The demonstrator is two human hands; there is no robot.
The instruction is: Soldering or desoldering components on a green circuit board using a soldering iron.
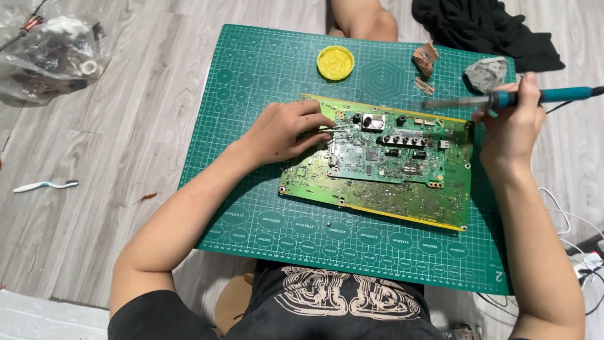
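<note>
- Circuit board (390, 165), green with a yellow edge, lies flat near the middle of the green cutting mat (264, 208) spread on the grey wooden floor (126, 138).
- The left hand (286, 131) rests on the board's upper left corner, fingers pinched on thin metal tweezers (332, 128) whose tips point in among the black components.
- The right hand (513, 123) hovers at the board's right edge, closed around a soldering iron (535, 96) with a blue handle; its metal tip points left above the board's top edge.
- A round yellow tin (335, 63) sits on the mat beyond the board, well apart from both hands.
- A grey lumpy sponge (486, 72) and torn brown scraps (426, 60) lie at the mat's far right corner, just beyond the iron.
- Black cloth (484, 28) is bunched on the floor past them.
- A clear plastic bag (50, 53) of odd parts sits far left; its contents are hard to make out.
- A white toothbrush (44, 185) lies on the floor, left.
- White cables (569, 220) trail off the right edge, cut off.
</note>
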